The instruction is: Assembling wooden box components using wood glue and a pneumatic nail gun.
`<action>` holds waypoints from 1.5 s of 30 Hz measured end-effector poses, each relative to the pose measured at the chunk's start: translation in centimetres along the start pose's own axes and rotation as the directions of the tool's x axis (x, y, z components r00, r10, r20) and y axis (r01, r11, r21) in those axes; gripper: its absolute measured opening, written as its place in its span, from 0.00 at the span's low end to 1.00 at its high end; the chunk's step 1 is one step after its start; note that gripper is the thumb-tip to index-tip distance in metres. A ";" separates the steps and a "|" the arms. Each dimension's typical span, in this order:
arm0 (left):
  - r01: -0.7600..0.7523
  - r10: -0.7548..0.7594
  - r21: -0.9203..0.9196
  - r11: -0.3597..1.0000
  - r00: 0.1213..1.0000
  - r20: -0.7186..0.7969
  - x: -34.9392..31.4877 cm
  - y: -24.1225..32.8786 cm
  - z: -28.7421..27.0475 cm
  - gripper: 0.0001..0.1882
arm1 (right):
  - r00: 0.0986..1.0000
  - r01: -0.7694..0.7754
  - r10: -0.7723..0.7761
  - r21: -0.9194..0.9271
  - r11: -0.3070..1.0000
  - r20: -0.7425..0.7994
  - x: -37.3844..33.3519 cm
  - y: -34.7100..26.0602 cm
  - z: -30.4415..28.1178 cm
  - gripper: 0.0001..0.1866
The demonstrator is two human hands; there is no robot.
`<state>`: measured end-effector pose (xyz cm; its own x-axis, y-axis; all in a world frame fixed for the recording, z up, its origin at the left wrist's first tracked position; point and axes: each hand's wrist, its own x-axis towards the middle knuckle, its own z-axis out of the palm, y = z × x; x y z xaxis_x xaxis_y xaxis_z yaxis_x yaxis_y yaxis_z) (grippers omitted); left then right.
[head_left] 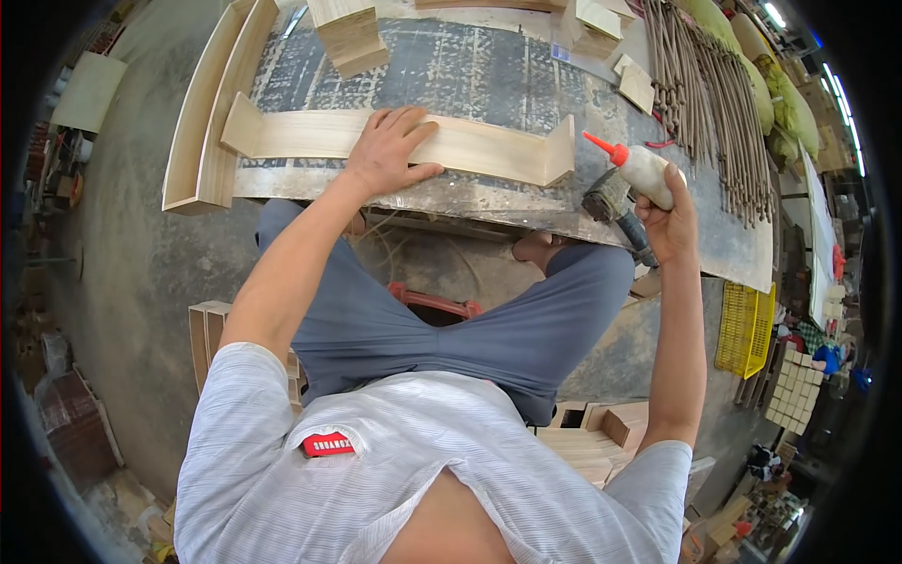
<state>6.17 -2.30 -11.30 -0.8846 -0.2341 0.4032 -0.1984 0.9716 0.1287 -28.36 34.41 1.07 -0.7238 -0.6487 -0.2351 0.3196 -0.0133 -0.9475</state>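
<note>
- Fingers of the left hand (387, 155) lie spread on the pale wooden frame (484, 144), thumb out to the right; contact is from above, with no grip closed around it.
- Fingers of the right hand (669, 221) are wrapped round a white bottle (648, 177), its red nozzle (604, 147) tilted up and leftward, toward the frame's right end.
- Frame: one long board with a short upright piece at each end, lying crosswise near the front edge of the tabletop (451, 70). The left hand hides the middle of the board.
- Left side: a long narrow wooden box (218, 122) runs away from the person, just beside the frame's left end; whether they touch, cannot tell.
- Right side: a dark hand tool (606, 197) sits between the frame's right end and the right hand, partly hidden behind bottle and hand. It crowds that edge.
- Beyond the frame: a wooden block stack (348, 38) at left, more stacked wood (592, 28) at right, a small flat offcut (636, 85) near the latter.
- Far right of the tabletop: a bundle of brown rods (705, 103), side by side; yellow-green sacks (789, 108) beyond.
- Floor: a yellow crate (745, 329) at right; wooden pieces (583, 451) beside the person's seat.
</note>
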 end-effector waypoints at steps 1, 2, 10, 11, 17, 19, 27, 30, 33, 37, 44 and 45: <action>0.003 -0.003 0.000 1.000 1.000 0.007 -0.1 0.0 -0.1 0.39 | 0.999 0.034 -0.035 0.031 0.999 0.031 0.0 0.1 -0.1 0.25; 0.005 -0.005 0.000 1.000 1.000 0.007 -0.1 0.0 0.0 0.39 | 0.996 0.068 -0.072 0.064 0.996 0.062 0.0 0.2 -0.3 0.24; 0.018 -0.017 -0.034 0.999 1.000 0.013 0.1 0.2 -0.3 0.38 | 0.990 0.133 -0.119 -0.203 0.970 0.076 -0.1 -1.0 0.6 0.26; 0.017 -0.017 -0.033 0.999 1.000 0.013 0.1 0.3 -0.4 0.38 | 0.988 0.155 -0.145 -0.249 0.956 0.060 -0.1 -1.0 0.8 0.27; 0.020 -0.019 -0.026 0.999 1.000 0.015 0.1 0.3 -0.4 0.39 | 0.942 0.305 -0.334 -0.345 0.888 -0.026 -0.6 -1.0 3.6 0.32; 0.021 -0.021 -0.022 1.000 1.000 0.020 0.1 0.3 -0.4 0.39 | 0.935 0.326 -0.355 -0.354 0.876 -0.018 -0.3 -0.7 3.7 0.33; 0.019 -0.019 0.003 1.000 0.999 0.031 0.1 0.1 0.1 0.40 | 0.908 0.392 -0.417 -0.396 0.830 0.025 0.4 -0.5 4.3 0.34; 0.022 -0.022 0.009 1.000 0.999 0.033 -0.1 0.0 0.1 0.40 | 0.902 0.403 -0.431 -0.419 0.814 0.029 0.6 -0.3 4.5 0.35; 0.020 -0.020 0.012 1.000 0.999 0.027 0.0 -0.1 0.1 0.40 | 0.900 0.401 -0.434 -0.430 0.809 0.022 0.6 -0.4 4.7 0.35; 0.020 -0.020 -0.011 1.000 1.000 0.009 0.1 0.2 -0.1 0.39 | 0.906 0.382 -0.423 -0.419 0.824 -0.006 0.7 -0.4 4.8 0.34; 0.012 -0.012 -0.005 1.000 1.000 0.000 0.0 0.2 -0.1 0.38 | 0.908 0.377 -0.419 -0.390 0.840 -0.026 1.1 -0.2 5.0 0.34; 0.012 -0.012 -0.005 1.000 1.000 0.002 0.0 0.1 -0.1 0.38 | 0.908 0.376 -0.418 -0.390 0.841 -0.026 1.1 -0.1 5.0 0.34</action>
<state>6.16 -2.18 -11.15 -0.8833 -0.2454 0.3995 -0.2068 0.9686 0.1378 -26.11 29.86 2.04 -0.8068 -0.5636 0.1771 -0.2420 0.0418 -0.9694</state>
